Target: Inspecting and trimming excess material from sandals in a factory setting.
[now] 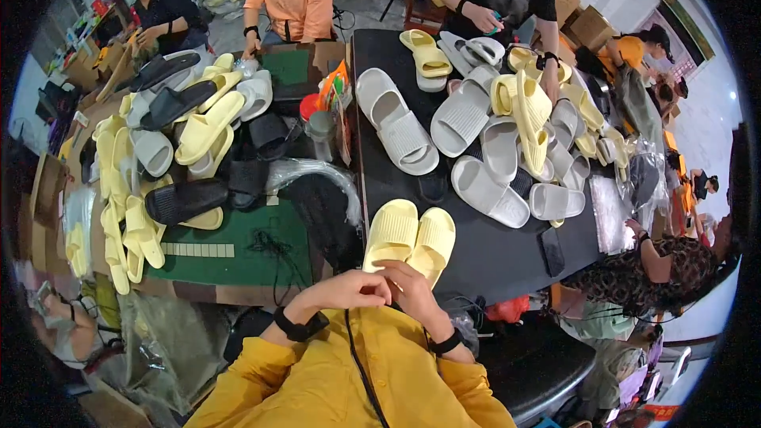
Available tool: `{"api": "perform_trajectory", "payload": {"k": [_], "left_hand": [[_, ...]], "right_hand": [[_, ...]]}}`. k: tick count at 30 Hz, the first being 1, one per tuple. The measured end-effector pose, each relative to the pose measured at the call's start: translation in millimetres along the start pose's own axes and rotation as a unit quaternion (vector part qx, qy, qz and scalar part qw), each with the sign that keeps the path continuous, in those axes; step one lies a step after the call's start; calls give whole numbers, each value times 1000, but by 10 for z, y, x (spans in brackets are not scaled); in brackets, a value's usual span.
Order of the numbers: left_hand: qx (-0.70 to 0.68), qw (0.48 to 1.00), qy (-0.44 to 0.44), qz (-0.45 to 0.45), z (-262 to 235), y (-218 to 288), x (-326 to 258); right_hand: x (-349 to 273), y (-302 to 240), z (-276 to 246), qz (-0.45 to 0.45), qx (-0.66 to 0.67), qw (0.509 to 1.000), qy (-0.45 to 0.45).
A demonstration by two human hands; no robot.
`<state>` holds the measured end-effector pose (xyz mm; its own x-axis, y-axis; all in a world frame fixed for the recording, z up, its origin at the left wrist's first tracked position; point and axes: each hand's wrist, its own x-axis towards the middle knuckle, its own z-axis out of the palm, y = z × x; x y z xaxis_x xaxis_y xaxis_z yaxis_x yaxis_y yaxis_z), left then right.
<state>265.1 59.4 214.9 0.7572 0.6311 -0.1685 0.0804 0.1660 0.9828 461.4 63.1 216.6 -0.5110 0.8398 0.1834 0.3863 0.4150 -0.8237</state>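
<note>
While both hands meet at the near edge of the black table (476,257), a pair of yellow slides (410,238) lies side by side just beyond them, heels toward the person. The left hand (349,289) is curled loosely, fingertips drawn together near the heel of the left slide; the right hand (412,289) is bent the same way, fingers touching the heel of the right slide and the left hand's fingertips (what, if anything, they pinch is too small to tell). Both wrists carry dark bands above yellow sleeves.

Farther back on the table, a heap of grey slides (468,123) and more yellow ones (527,111) crowds the far half. A dark phone (552,251) lies to the right, near the edge. To the left, a green mat (238,257) holds black slides (184,200), yellow pairs and a loose black cord (273,247), with clear plastic bags (313,170) between mat and table. Other people sit around the far and right sides.
</note>
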Motion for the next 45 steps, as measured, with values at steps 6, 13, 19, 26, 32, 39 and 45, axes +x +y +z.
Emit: {"api": "perform_trajectory", "payload": {"k": [6, 13, 19, 26, 32, 39, 45], "left_hand": [[-88, 995, 39, -3, -20, 47, -137], [-242, 955, 160, -63, -50, -206, -78], [-343, 873, 346, -16, 7, -304, 119], [-317, 853, 414, 9, -247, -398, -36], [-310, 831, 463, 4, -235, -393, -156], [-207, 791, 574, 42, -225, -449, -77], [-35, 857, 514, 19, -255, -452, -109]], "right_hand": [[-125, 18, -55, 41, 36, 998, -12], [-252, -261, -246, 131, 97, 983, 81], [-232, -685, -301, 59, 179, 969, -160], [-297, -585, -258, 84, 221, 960, -152], [-340, -505, -267, 192, 219, 952, -97], [-483, -294, -183, 264, 240, 932, -59], [-632, -111, -157, 301, 269, 914, 37]]}}
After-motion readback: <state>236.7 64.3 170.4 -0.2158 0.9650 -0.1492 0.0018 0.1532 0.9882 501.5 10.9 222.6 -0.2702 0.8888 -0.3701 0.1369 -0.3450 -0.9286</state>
